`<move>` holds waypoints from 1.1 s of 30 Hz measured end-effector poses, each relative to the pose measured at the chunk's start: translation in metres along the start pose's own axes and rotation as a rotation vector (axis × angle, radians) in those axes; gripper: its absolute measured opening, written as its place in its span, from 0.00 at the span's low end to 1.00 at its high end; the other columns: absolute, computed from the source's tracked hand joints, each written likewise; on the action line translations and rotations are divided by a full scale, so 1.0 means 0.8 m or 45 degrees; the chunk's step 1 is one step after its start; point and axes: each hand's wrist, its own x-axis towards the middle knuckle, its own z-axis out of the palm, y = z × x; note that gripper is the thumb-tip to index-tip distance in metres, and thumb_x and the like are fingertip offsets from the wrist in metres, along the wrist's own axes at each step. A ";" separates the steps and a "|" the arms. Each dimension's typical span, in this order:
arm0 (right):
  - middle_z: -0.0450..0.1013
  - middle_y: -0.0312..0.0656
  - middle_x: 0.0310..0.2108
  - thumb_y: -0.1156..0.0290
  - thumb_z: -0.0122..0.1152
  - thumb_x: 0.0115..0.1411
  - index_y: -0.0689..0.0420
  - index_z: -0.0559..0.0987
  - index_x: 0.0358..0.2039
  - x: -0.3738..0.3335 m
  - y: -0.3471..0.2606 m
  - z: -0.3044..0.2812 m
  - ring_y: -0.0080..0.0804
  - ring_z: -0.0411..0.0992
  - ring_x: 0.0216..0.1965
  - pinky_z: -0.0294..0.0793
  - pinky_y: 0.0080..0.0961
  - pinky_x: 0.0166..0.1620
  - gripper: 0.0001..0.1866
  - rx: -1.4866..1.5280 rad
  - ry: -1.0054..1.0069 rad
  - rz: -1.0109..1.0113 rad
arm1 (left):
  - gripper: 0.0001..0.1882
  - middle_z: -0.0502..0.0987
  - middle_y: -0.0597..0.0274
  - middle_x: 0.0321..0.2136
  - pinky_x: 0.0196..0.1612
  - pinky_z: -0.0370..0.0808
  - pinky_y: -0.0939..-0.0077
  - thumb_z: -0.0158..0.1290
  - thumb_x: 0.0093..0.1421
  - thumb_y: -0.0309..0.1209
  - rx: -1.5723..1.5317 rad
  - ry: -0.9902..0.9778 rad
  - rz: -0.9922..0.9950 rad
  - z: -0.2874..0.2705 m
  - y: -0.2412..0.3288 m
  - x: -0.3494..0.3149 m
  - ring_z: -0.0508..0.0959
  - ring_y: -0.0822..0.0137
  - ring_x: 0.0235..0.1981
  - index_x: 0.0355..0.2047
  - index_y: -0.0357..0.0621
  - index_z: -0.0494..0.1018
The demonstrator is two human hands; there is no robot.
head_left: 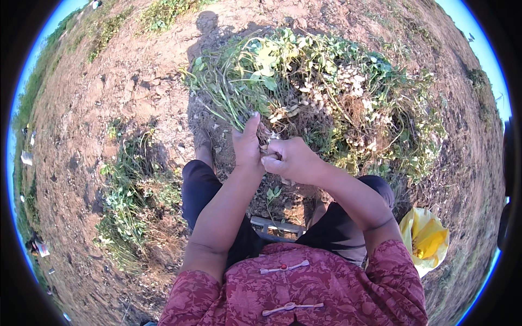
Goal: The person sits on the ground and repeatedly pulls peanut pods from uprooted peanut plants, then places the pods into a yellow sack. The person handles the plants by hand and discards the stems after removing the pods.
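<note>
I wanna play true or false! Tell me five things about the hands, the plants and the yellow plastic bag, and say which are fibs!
1. The bare left hand holds a bunch of long, green, leafy stems. True.
2. The bare right hand is far from the left hand. False: the two hands are close together.
3. Pale, knobbly peanut pods show in the big, leafy green heap. True.
4. That heap lies on a white table. False: it lies on dry, brown soil.
5. A crinkly, yellow plastic bag is on the person's right. True.
</note>
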 end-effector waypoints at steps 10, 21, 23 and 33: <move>0.67 0.34 0.21 0.54 0.42 0.63 0.58 0.71 0.32 -0.022 0.016 0.028 0.18 0.64 0.17 0.55 0.11 0.12 0.18 1.285 -0.694 0.689 | 0.12 0.72 0.64 0.20 0.25 0.76 0.70 0.51 0.58 0.41 -0.538 -0.097 -0.327 -0.042 0.024 0.056 0.74 0.66 0.19 0.29 0.45 0.67; 0.70 0.35 0.27 0.69 0.57 0.58 0.60 0.70 0.41 0.003 0.045 0.029 0.19 0.69 0.27 0.70 0.18 0.30 0.13 1.010 -0.038 0.365 | 0.17 0.70 0.62 0.15 0.19 0.73 0.74 0.53 0.56 0.45 -0.662 -0.299 -0.642 -0.030 0.029 0.025 0.72 0.66 0.15 0.24 0.43 0.67; 0.72 0.36 0.30 0.70 0.58 0.57 0.58 0.71 0.42 0.004 0.050 0.028 0.21 0.71 0.29 0.71 0.19 0.31 0.13 1.113 -0.086 0.457 | 0.17 0.71 0.60 0.15 0.17 0.73 0.72 0.52 0.56 0.45 -0.547 -0.356 -0.705 -0.030 0.029 0.018 0.72 0.64 0.14 0.23 0.44 0.67; 0.71 0.46 0.24 0.66 0.54 0.53 0.57 0.71 0.32 -0.028 -0.004 -0.026 0.45 0.72 0.24 0.73 0.36 0.28 0.10 -0.752 0.076 -0.200 | 0.14 0.67 0.65 0.17 0.21 0.68 0.81 0.50 0.59 0.41 -0.341 -0.470 -0.597 -0.003 0.038 -0.009 0.68 0.73 0.16 0.25 0.47 0.64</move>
